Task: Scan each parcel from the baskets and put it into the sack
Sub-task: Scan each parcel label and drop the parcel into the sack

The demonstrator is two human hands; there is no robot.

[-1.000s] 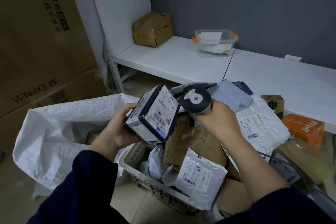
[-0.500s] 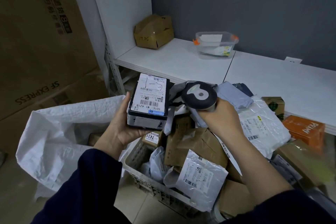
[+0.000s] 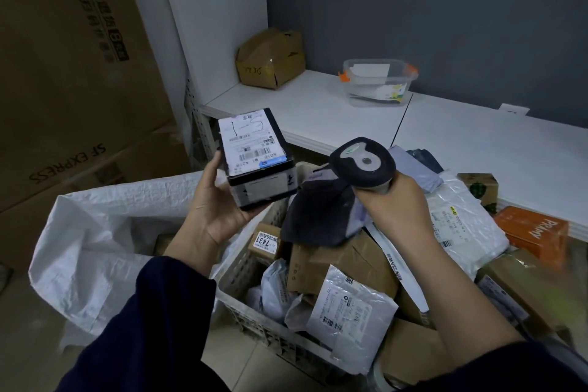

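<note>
My left hand [image 3: 211, 210] holds a small black box parcel [image 3: 256, 156] from below, its white shipping label facing up. It hangs over the gap between the white woven sack [image 3: 95, 239] on the left and the plastic basket [image 3: 248, 264]. My right hand [image 3: 394, 204] grips a dark handheld scanner [image 3: 362, 162] just right of the box, head turned toward the label. The basket is heaped with cardboard boxes and grey plastic mailers [image 3: 350, 315]. The sack mouth gapes open below my left forearm.
A white shelf [image 3: 318, 105] runs behind, carrying a torn cardboard box [image 3: 270, 57] and a clear plastic tub [image 3: 378, 83]. Large brown cartons [image 3: 63, 73] stand at the left. An orange box [image 3: 534, 232] and more parcels lie at the right.
My left hand has turned the black box from tilted on edge to label-up and lifted it higher. The scanner has risen slightly and stays beside it.
</note>
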